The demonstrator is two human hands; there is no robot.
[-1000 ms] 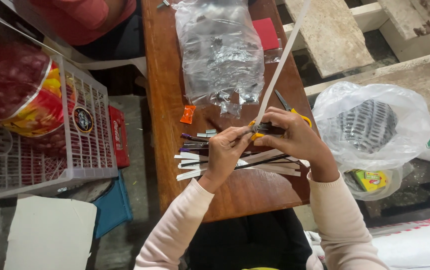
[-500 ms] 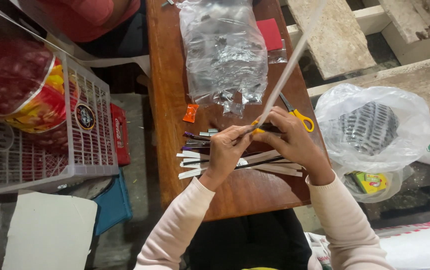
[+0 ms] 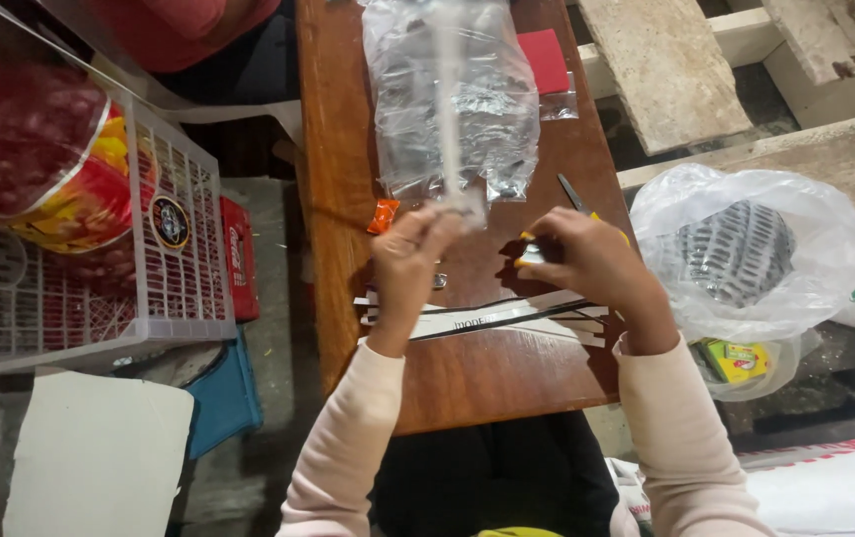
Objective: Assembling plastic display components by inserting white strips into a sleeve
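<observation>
The long brown wooden worktop [image 3: 467,378] carries a crumpled clear plastic bag [image 3: 457,99] at twelve o'clock and a row of flat black-and-white card strips [image 3: 487,320] at its centre, with a white wire basket [image 3: 89,288] off at nine o'clock and a bulging white plastic sack [image 3: 746,249] at three o'clock. The left hand [image 3: 409,254] pinches the lower end of a long pale blurred strip [image 3: 447,119] that runs up toward twelve o'clock over the bag. The right hand [image 3: 586,261], just right of it, is closed around a small dark item with yellow at its edges [image 3: 530,251], beside the yellow-handled scissors [image 3: 576,199].
</observation>
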